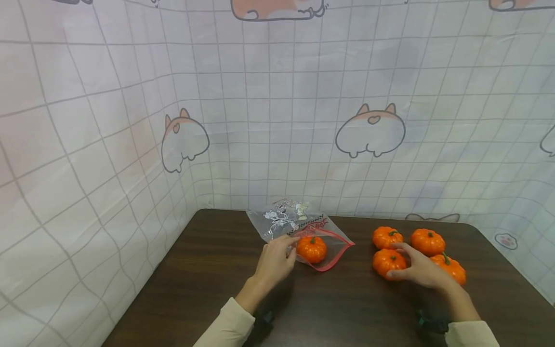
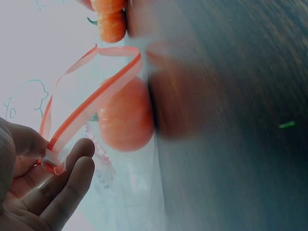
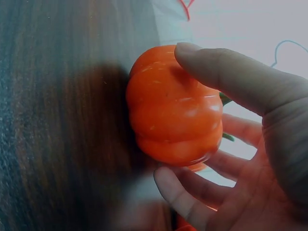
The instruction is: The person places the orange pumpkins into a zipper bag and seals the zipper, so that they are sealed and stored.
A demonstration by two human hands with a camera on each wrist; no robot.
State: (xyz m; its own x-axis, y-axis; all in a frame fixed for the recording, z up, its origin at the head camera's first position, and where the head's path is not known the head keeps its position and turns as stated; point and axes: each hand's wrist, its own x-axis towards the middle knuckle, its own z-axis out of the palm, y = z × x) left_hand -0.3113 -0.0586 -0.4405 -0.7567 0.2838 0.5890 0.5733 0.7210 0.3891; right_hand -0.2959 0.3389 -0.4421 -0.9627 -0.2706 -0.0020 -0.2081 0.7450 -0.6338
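Left hand [image 1: 274, 260] pinching — right hand [image 1: 419, 270] loosely curved.

A dark, wood-grained worktop [image 1: 347, 308] carries a clear, red-rimmed plastic bag [image 1: 299, 224] by its far edge, left of centre, the open mouth angled toward the near edge with one orange pumpkin [image 1: 311, 249] inside. Toward the far right corner sit four more pumpkins [image 1: 428, 242], grouped close together.

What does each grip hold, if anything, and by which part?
The left grip pinches the clear bag by a corner of its red-edged mouth. The right grip curves around an orange pumpkin; whether it actually holds it cannot be told.
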